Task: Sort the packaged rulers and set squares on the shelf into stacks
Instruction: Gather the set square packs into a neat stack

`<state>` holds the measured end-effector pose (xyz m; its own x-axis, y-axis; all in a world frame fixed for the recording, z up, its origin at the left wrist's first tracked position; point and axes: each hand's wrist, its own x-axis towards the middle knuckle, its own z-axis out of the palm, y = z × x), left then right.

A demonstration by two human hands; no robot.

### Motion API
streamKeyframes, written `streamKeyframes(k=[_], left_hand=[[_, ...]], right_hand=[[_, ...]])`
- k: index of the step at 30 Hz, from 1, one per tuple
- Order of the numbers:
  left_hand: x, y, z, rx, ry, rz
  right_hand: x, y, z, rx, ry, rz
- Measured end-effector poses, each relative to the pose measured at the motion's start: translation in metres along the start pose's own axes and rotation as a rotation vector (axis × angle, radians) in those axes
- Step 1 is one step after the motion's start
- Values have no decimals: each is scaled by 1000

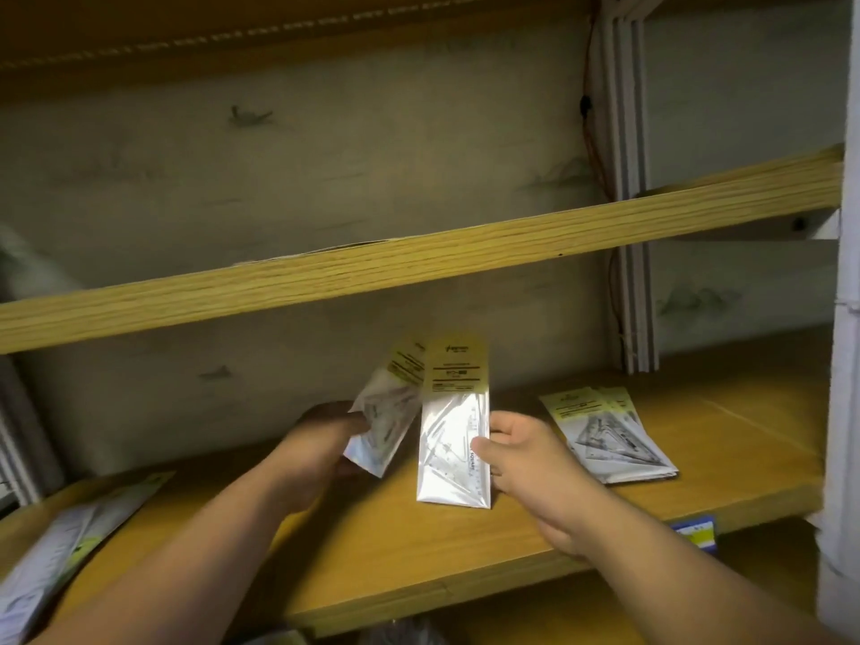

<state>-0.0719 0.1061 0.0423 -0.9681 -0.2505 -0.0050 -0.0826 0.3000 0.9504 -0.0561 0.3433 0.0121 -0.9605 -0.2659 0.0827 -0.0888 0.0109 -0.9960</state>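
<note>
Above the shelf [419, 542], both hands [316, 453] hold packets [453, 439].

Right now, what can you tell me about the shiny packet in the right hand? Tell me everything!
The packet is a long, narrow sleeve of shiny clear plastic with a yellow printed card on top. Inside is a clear set square; SQUARE is printed along one edge. It stands almost upright, yellow end up, over the wooden shelf. The right hand pinches its right edge, thumb in front. I cannot tell if its bottom touches the shelf.
</note>
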Motion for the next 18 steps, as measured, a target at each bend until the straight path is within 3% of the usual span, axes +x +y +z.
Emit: streamKeyframes(k=[2,8,13,18], left_hand=[[-9,-13,-5,-348,-137,-119],[-28,-28,-12,-561,-267,-116],[-38,-25,-11,-480,-384,6],[-42,-24,-12,-461,-378,40]], right_hand=[[-2,-2,0,25,-26,3],[-3,-3,3,29,-54,20],[-5,-5,3,20,-44,24],[-8,-7,6,5,-21,27]])
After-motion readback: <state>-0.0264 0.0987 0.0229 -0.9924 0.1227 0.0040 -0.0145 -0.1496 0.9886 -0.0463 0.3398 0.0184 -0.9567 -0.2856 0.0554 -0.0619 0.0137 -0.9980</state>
